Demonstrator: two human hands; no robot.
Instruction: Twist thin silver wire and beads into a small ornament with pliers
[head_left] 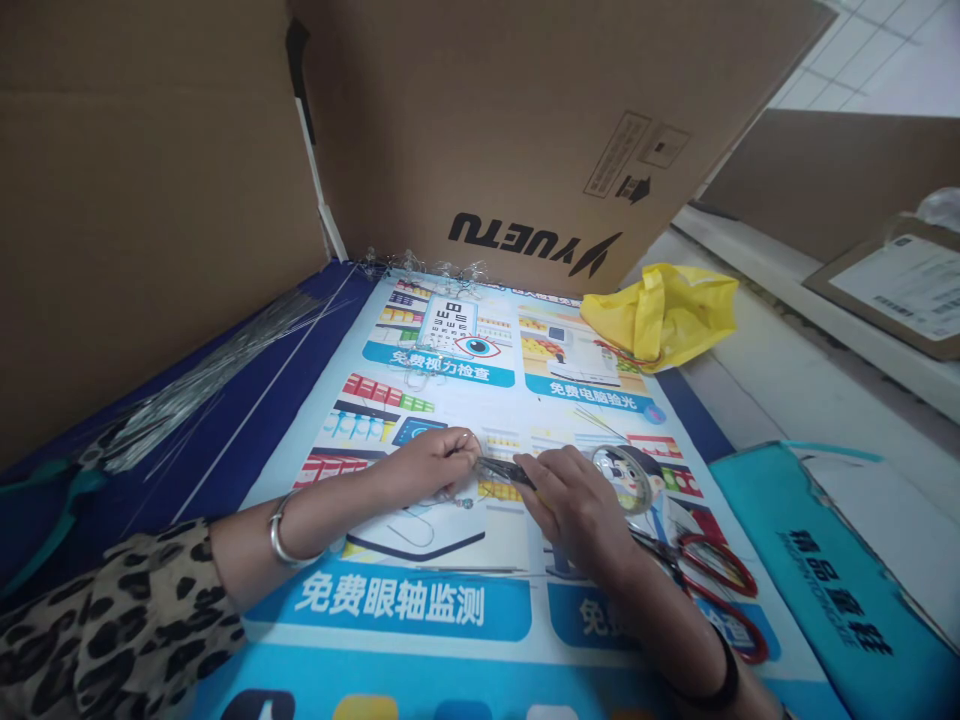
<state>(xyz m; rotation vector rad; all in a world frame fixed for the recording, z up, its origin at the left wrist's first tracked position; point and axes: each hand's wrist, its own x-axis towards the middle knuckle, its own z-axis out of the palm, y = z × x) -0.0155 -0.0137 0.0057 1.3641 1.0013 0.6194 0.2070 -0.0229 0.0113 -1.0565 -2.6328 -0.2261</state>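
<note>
My right hand (581, 505) is wrapped round needle-nose pliers (506, 470), whose dark jaws point left. My left hand (442, 460) is closed in a pinch at the jaw tips, on what looks like thin wire; most of it is hidden by the fingers. Just below the left hand, a small bent wire piece (465, 503) lies on the printed poster (506, 555). A roll of clear tape (624, 478) lies beyond my right hand. Red-handled scissors (720, 570) lie beside my right forearm, partly covered by it.
Cardboard walls (465, 120) rise at the back and left. A bundle of straight wires (202, 360) and green-handled pliers (67, 490) lie at left. Twisted wire pieces (450, 270) line the back edge. A yellow bag (675, 315) and a teal box (817, 560) are at right.
</note>
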